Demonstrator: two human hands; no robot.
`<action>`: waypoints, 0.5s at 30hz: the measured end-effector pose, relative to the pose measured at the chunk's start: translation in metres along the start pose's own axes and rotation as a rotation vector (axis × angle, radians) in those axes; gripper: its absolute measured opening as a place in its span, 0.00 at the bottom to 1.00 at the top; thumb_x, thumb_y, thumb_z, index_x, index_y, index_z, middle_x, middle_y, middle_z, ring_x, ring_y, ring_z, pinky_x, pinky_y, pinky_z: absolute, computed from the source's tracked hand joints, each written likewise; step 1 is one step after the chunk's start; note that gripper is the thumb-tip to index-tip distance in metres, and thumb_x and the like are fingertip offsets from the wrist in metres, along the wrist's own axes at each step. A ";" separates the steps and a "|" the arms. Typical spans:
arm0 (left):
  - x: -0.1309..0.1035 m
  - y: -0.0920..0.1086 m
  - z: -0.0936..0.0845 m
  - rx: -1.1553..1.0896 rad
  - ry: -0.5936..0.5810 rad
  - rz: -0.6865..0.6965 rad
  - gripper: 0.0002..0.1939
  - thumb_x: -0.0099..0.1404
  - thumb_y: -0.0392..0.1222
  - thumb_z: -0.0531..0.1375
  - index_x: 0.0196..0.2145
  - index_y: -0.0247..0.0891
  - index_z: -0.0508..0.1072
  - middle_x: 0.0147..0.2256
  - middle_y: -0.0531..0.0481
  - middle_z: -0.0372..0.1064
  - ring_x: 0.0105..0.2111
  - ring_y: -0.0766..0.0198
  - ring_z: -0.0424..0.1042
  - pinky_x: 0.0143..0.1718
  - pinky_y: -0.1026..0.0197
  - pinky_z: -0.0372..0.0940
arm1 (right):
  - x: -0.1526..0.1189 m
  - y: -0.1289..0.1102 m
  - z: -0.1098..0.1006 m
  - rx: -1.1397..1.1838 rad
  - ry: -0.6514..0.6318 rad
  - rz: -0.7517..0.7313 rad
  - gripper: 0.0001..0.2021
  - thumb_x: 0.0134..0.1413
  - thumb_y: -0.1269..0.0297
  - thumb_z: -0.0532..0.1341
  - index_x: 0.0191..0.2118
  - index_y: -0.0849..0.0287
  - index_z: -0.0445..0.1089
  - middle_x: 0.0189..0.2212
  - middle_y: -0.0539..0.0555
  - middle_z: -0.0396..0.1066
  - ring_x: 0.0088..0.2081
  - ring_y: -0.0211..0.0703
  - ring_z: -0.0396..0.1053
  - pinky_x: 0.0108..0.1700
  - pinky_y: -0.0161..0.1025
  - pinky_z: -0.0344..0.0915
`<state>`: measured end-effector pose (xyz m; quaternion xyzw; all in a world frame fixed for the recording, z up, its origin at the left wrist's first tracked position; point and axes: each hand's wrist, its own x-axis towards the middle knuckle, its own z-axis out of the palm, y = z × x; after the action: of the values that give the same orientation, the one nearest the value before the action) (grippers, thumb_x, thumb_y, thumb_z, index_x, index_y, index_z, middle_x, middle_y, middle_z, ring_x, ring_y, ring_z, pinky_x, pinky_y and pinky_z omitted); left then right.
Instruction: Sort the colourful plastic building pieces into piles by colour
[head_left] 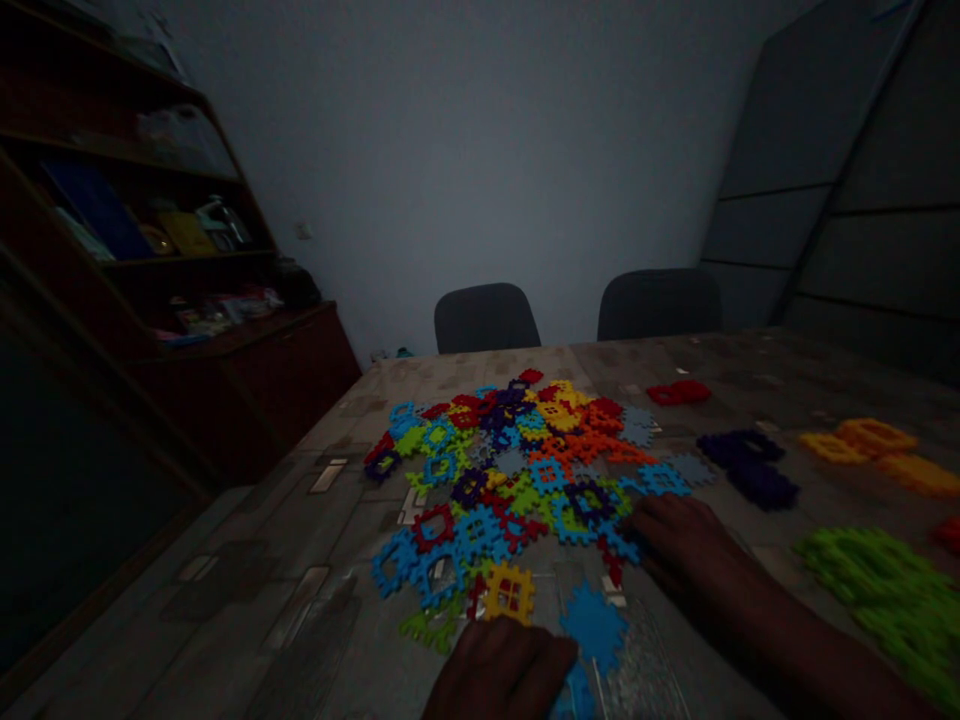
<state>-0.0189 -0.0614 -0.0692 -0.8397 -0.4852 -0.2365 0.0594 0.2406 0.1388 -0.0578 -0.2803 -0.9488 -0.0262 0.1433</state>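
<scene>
Colourful interlocking plastic pieces lie in a loose heap mid-table. My left hand (502, 670) is at the bottom edge, its fingers curled closed by a light blue piece (576, 692) partly hidden under it. Just above that hand lies a yellow window-shaped piece (509, 593), and a solid blue piece (595, 626) is to its right. At the heap's right edge my right hand (679, 535) has its fingers closed and pointing down against a blue piece (620, 545). The fingertips are dark, so what they grip cannot be made out.
Sorted groups lie on the right: red pieces (679, 392), dark purple pieces (750, 466), yellow-orange pieces (877, 445) and green pieces (885, 595). Two dark chairs (487, 318) (660, 303) stand behind the table (247, 570). A shelf unit (247, 335) is on the left.
</scene>
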 end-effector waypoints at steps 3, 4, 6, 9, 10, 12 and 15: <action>-0.001 -0.001 -0.002 -0.029 -0.015 -0.039 0.26 0.83 0.62 0.43 0.61 0.43 0.68 0.44 0.50 0.81 0.40 0.61 0.80 0.42 0.60 0.71 | 0.000 0.006 -0.003 0.001 -0.015 -0.025 0.14 0.56 0.75 0.64 0.46 0.53 0.74 0.44 0.58 0.78 0.45 0.55 0.75 0.46 0.49 0.64; 0.000 -0.001 -0.004 -0.048 -0.020 -0.050 0.27 0.83 0.63 0.43 0.61 0.43 0.68 0.44 0.49 0.81 0.40 0.60 0.80 0.43 0.60 0.71 | 0.000 0.007 -0.005 0.000 -0.019 -0.030 0.14 0.56 0.75 0.64 0.46 0.53 0.74 0.44 0.57 0.78 0.44 0.55 0.74 0.45 0.48 0.63; 0.003 -0.002 -0.010 -0.093 -0.032 -0.076 0.29 0.81 0.66 0.43 0.60 0.44 0.68 0.44 0.48 0.81 0.41 0.60 0.80 0.44 0.59 0.71 | 0.000 0.006 -0.011 -0.001 -0.023 -0.035 0.13 0.56 0.76 0.63 0.45 0.53 0.73 0.42 0.57 0.77 0.43 0.53 0.74 0.46 0.48 0.63; 0.010 -0.005 -0.022 -0.136 -0.053 -0.074 0.34 0.78 0.71 0.41 0.59 0.43 0.67 0.43 0.48 0.81 0.39 0.58 0.80 0.40 0.58 0.70 | 0.002 -0.001 -0.019 0.005 -0.027 -0.050 0.10 0.58 0.77 0.61 0.41 0.54 0.72 0.39 0.56 0.76 0.41 0.52 0.74 0.46 0.48 0.64; 0.012 -0.005 -0.026 -0.141 -0.045 -0.068 0.34 0.78 0.72 0.40 0.59 0.43 0.67 0.43 0.47 0.81 0.39 0.58 0.80 0.40 0.58 0.69 | 0.003 -0.004 -0.021 0.008 -0.028 -0.057 0.10 0.59 0.77 0.60 0.40 0.54 0.72 0.38 0.56 0.76 0.40 0.52 0.73 0.46 0.49 0.64; 0.014 -0.007 -0.030 -0.140 -0.009 -0.047 0.34 0.79 0.70 0.40 0.60 0.41 0.66 0.43 0.46 0.81 0.38 0.58 0.79 0.40 0.57 0.68 | 0.004 -0.009 -0.024 0.011 -0.023 -0.061 0.11 0.59 0.78 0.58 0.40 0.54 0.71 0.38 0.57 0.76 0.40 0.52 0.73 0.46 0.49 0.64; 0.015 -0.007 -0.031 -0.150 -0.007 -0.030 0.32 0.80 0.69 0.40 0.59 0.42 0.66 0.43 0.47 0.81 0.38 0.58 0.79 0.40 0.58 0.67 | 0.003 -0.012 -0.025 0.007 -0.011 -0.054 0.11 0.59 0.78 0.57 0.40 0.55 0.71 0.39 0.58 0.75 0.41 0.53 0.73 0.47 0.50 0.65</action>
<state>-0.0295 -0.0562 -0.0365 -0.8353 -0.4787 -0.2703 -0.0090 0.2382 0.1272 -0.0326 -0.2540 -0.9569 -0.0252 0.1384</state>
